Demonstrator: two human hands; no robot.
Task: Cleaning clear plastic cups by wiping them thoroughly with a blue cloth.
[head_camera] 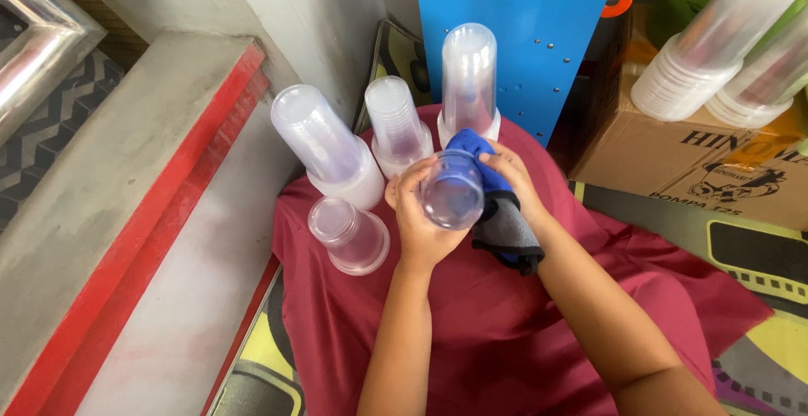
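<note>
Head camera, looking down, recorded two bare forearms rising from the lower edge and meeting over a dark red cloth [497, 323]. Left hand [421, 222]: fingers curled and clamped around the side of a clear plastic cup [452, 189], which was held tilted with its round end facing the lens. Right hand [509, 176]: fingers bent and closed on a blue and grey rag [498, 214], pressed against the far side of that cup; the rag's grey end hung down below the wrist. Cup position: raised above the middle of the red cloth, between both hands, just in front of the standing stacks. Item, one stack of clear cups [324, 143] at left, upturned and leaning. Item, a shorter stack [397, 126] beside it. Item, a tall stack [469, 79] behind the hands, upright. Item, a single upturned cup [349, 235] on the cloth, near the left hand but apart from it. Surroundings: a grey concrete ledge with a red edge [143, 214] at left; a blue panel [539, 37] behind the stacks; a brown cardboard box [699, 164] at right, with further sleeved cup stacks [715, 46] lying on it; a patterned yellow and black mat [757, 256] under the cloth.
</note>
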